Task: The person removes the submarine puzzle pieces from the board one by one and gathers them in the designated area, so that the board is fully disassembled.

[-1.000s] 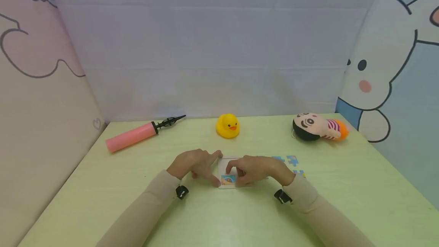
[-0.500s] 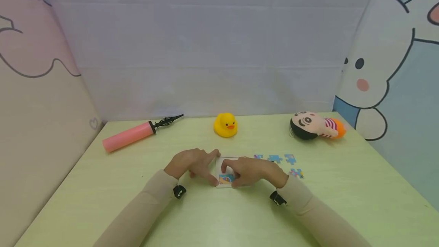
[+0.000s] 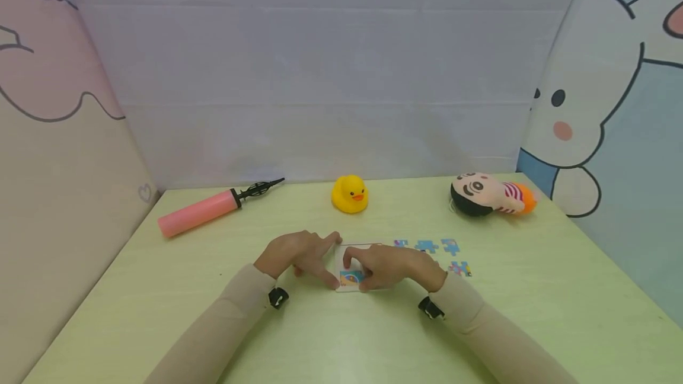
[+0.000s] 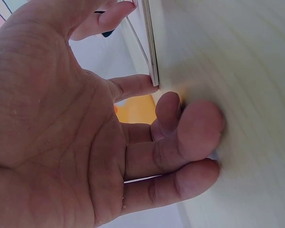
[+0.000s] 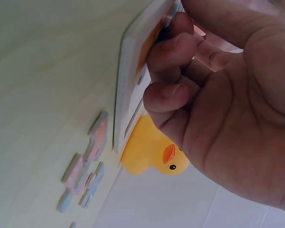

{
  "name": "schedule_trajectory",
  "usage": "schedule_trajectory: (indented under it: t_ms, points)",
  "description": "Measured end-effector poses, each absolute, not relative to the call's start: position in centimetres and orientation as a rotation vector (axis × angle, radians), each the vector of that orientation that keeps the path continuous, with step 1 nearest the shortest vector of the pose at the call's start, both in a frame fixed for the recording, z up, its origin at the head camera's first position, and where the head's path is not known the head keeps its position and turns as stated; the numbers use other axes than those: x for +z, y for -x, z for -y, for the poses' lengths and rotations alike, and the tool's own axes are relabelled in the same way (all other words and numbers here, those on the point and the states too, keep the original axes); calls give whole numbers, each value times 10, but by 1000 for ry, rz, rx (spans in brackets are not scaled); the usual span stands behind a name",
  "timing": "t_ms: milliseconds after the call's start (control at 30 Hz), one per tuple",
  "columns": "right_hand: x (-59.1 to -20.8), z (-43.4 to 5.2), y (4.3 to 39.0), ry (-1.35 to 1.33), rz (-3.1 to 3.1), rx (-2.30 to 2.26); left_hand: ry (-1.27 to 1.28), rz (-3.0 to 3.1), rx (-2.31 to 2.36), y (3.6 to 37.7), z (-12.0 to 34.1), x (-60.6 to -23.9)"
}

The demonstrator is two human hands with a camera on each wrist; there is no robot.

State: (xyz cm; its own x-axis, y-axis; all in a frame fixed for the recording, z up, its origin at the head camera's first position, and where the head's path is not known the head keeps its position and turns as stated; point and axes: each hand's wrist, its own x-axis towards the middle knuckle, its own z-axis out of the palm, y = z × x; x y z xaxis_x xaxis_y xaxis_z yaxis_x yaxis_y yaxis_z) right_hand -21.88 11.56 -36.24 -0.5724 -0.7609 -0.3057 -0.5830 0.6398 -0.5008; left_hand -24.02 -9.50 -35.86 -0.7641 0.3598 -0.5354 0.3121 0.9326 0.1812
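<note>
A small white puzzle tray (image 3: 353, 252) lies flat on the green table (image 3: 341, 336), with a blue and orange piece (image 3: 352, 278) at its near edge. My left hand (image 3: 299, 255) holds the tray's left side between forefinger and thumb. In the left wrist view the other fingers (image 4: 190, 133) rest curled on the table beside the tray's edge (image 4: 149, 42). My right hand (image 3: 392, 265) lies over the tray's right part. Its curled fingertips (image 5: 173, 52) and thumb pinch the coloured piece (image 5: 154, 40) against the tray (image 5: 128, 95).
Several loose blue puzzle pieces (image 3: 427, 246) lie right of the tray. Further back lie a yellow rubber duck (image 3: 350, 194), a pink hand pump (image 3: 200, 212) at the left and a plush doll (image 3: 488, 194) at the right. Padded walls close three sides.
Both hands have stayed on the tray almost without moving. The head view has shifted slightly, and one more loose piece shows right of the tray.
</note>
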Motion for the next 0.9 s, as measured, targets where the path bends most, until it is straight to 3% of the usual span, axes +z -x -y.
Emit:
schedule_trajectory:
  t_ms: [667,900]
  points:
    - [-368,-116,222,1206,-2319,-605,-498,-2517,111,239,96,-363]
    - [-369,-114,222,1134,-2303,-650,-502,-2505,89,240,95,-362]
